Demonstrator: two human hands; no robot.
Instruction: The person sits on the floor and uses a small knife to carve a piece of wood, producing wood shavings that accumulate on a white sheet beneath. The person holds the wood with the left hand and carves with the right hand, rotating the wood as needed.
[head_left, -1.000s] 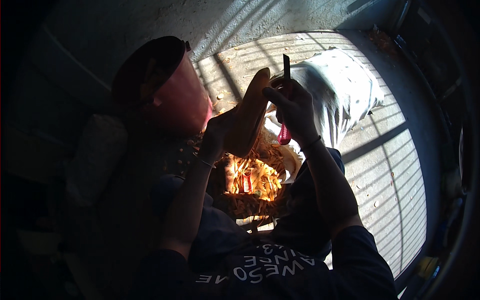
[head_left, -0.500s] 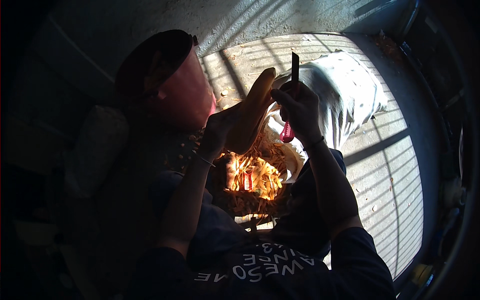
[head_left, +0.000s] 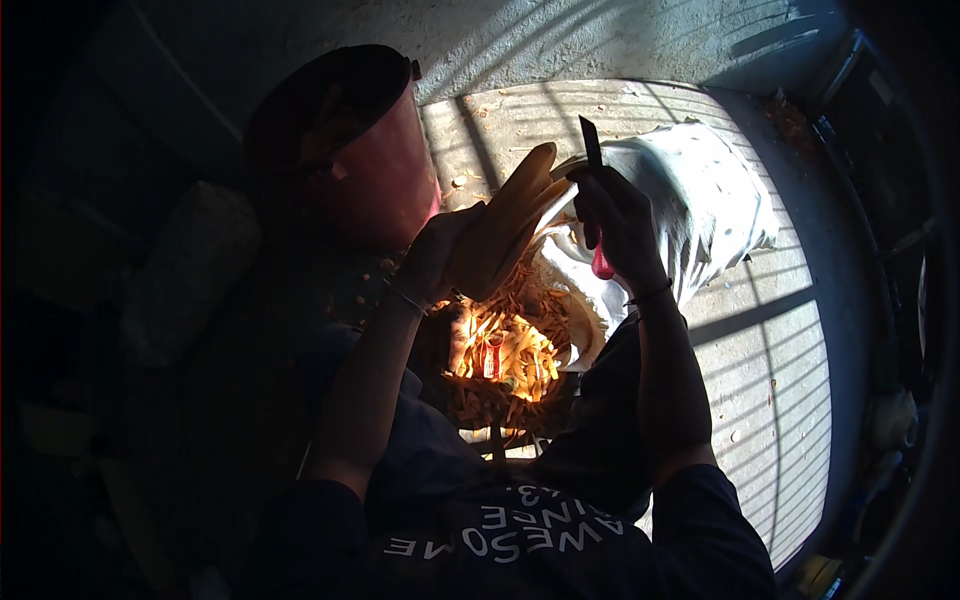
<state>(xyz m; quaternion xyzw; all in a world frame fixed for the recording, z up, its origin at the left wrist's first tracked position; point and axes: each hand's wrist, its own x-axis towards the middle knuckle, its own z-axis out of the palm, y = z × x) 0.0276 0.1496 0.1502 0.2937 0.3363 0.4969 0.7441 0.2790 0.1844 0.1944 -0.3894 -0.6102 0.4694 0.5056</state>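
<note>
My left hand is wrapped round the lower end of a long, yellowish-brown piece of produce; its exact kind is hard to tell in the shade. It is held tilted, upper end to the right, with pale flaps standing off its right side. My right hand is closed round a knife with a dark flat blade and a pinkish-red handle. Blade up, the knife is at the right of the produce, where a thin pale strip reaches toward my fingers. Below, between my knees, lies a heap of orange-brown peelings.
A small red-and-white object lies on the peelings. Far left leans a pinkish-red bucket, with a pale bundle beside it. A full white sack lies at the right on the sunlit, barred-shadow floor. A wall stands behind.
My right hand with the knife has moved slightly right and down, and the blade now leans left. A strip shows pulled away from the produce, which my left hand still grips.
</note>
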